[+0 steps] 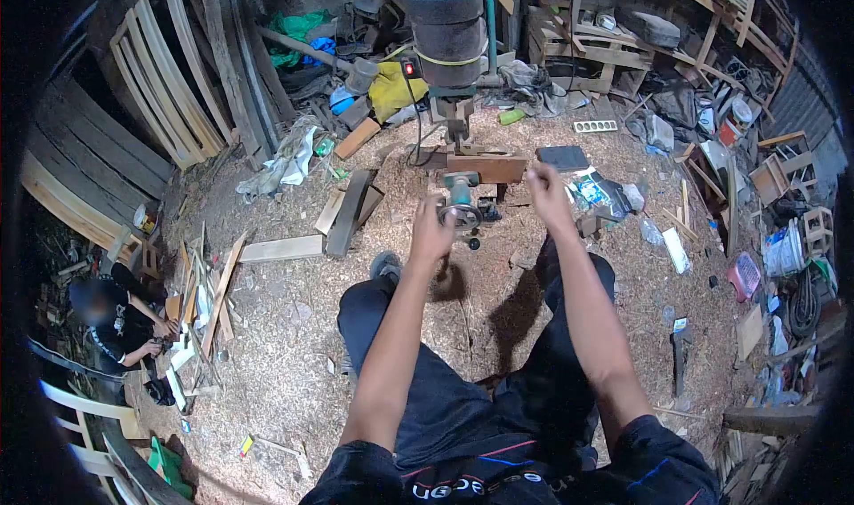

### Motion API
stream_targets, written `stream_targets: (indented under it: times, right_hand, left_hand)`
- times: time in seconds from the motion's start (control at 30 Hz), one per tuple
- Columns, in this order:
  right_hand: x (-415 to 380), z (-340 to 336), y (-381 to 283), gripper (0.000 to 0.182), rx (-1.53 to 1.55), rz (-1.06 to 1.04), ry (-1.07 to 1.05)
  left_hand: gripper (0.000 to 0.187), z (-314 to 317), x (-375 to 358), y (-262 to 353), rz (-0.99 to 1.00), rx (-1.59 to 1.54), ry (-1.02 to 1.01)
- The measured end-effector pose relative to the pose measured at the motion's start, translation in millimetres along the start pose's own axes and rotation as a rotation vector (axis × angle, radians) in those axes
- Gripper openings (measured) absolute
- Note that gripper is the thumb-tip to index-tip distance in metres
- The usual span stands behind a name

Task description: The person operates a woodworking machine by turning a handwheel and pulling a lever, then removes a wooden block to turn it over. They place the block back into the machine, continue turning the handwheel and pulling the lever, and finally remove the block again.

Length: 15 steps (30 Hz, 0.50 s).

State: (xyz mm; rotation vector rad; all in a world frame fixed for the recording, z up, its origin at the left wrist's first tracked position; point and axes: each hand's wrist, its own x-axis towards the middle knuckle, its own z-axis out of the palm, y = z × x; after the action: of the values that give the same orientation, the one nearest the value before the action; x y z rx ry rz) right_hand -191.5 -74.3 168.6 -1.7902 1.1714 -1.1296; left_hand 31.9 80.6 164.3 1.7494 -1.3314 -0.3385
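A drill-like machine with a large dark motor (445,38) on top stands in front of me. Below its chuck a reddish-brown wooden board (487,167) lies across the machine. My left hand (431,234) is closed at the left rim of a metal handwheel (463,218), which sits on a green machine part (460,185). Close to the board's right end is my right hand (549,195), raised with its fingers curled. Whether those fingers touch the board or hold anything is hidden.
Wood shavings cover the floor (285,327). Loose planks (283,249) lie to the left, and long boards (169,87) lean behind them. Another person (124,327) crouches at far left beside wood scraps. A black case (562,158) and plastic packaging (600,192) lie right of the machine.
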Motion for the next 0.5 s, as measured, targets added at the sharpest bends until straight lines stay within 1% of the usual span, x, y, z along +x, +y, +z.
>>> stream_targets:
  times: [0.03,0.1,0.13,0.17,0.23,0.27,0.37,0.4,0.5]
  right_hand:
    - [-8.5,4.8,20.8,0.054,-0.125,0.095,-0.067]
    - [-24.7,4.2,-5.5,0.054,-0.309,0.171,-0.448]
    - [-28.3,1.6,-25.4,0.051,-0.343,0.128,-0.574]
    - [-28.5,1.0,-37.6,0.048,-0.379,0.081,-0.699]
    - [-29.7,12.2,-22.9,0.048,-0.408,-0.012,-0.662]
    - [-27.3,18.4,-14.1,0.049,-0.422,-0.056,-0.649]
    - [-18.3,9.4,-38.6,0.048,-0.399,-0.023,-0.63]
    - [-13.2,11.1,-34.1,0.048,-0.412,-0.031,-0.612]
    - [-5.5,18.7,-23.0,0.049,-0.426,-0.035,-0.602]
  left_hand:
    - [0.057,10.1,-5.0,-7.5,-0.019,0.054,-0.061]
    - [0.071,28.3,-19.0,-13.5,-0.024,0.16,-0.111]
    - [0.079,36.4,-21.8,-15.8,-0.017,0.215,-0.133]
    - [0.082,45.3,-22.4,-18.0,-0.059,0.279,-0.152]
    - [0.091,65.8,-26.3,-29.2,-0.151,0.403,-0.193]
    - [0.104,74.2,-25.4,-39.7,-0.185,0.411,-0.242]
    - [0.117,80.3,-19.7,-28.5,-0.196,0.515,-0.279]
    - [0.122,83.1,-16.0,-26.5,-0.229,0.568,-0.305]
    - [0.116,97.5,-10.8,-41.2,-0.235,0.688,-0.249]
